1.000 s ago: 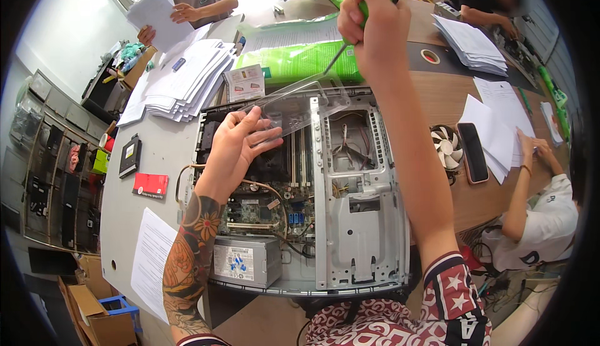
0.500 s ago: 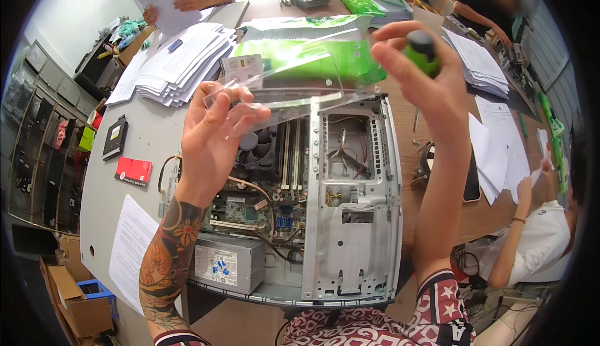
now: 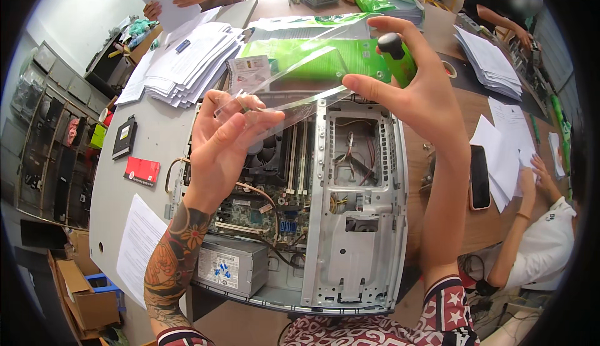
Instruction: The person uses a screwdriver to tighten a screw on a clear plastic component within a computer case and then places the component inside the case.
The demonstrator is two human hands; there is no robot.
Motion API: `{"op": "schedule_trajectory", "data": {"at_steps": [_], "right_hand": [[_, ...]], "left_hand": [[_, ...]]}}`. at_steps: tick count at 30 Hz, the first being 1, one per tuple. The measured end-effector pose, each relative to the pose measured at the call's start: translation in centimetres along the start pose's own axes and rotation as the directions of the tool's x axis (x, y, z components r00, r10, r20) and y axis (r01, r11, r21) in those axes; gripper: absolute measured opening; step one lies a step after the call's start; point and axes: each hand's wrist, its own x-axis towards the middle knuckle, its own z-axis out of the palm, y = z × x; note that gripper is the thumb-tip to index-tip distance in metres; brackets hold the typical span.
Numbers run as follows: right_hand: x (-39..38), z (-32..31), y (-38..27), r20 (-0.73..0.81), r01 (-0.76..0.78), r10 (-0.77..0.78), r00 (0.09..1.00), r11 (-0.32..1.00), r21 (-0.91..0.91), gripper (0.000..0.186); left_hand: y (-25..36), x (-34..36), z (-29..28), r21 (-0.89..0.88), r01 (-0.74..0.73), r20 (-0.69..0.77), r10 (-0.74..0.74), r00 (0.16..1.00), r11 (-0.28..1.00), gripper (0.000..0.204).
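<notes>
On the grey part of the bench [image 3: 150, 141], at left, lies a flat red rectangular packet [image 3: 142, 170]. Next, the left hand [image 3: 215, 137] grips one end of a clear, rectangular plastic piece [image 3: 294, 84], raised at a slant above an open grey metal computer case [image 3: 357, 258]. The right hand [image 3: 422, 90], well apart from the left, holds a green-and-black screwdriver handle [image 3: 400, 62], thumb and forefinger spread at the plastic's other end. Farther right lies a black phone [image 3: 479, 177].
</notes>
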Motion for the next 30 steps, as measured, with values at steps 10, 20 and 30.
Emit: {"op": "schedule_trajectory", "data": {"at_steps": [10, 20, 30], "right_hand": [[0.0, -1.5, -0.9, 0.276, -0.118, 0.065, 0.959, 0.977, 0.177, 0.038], [-0.1, 1.7, 2.4, 0.227, 0.284, -0.265, 0.937, 0.957, -0.054, 0.032], [-0.5, 0.4, 4.1, 0.34, 0.129, -0.029, 0.94, 0.953, -0.275, 0.028]], "left_hand": [[-0.2, -0.1, 0.4, 0.539, -0.196, 0.064, 0.191, 0.979, 0.819, 0.038], [-1.4, 0.1, 0.1, 0.932, -0.358, 0.356, 0.303, 0.884, -0.052, 0.044], [-2.5, 0.3, 1.2, 0.912, -0.39, 0.399, 0.051, 0.916, -0.127, 0.06]]}}
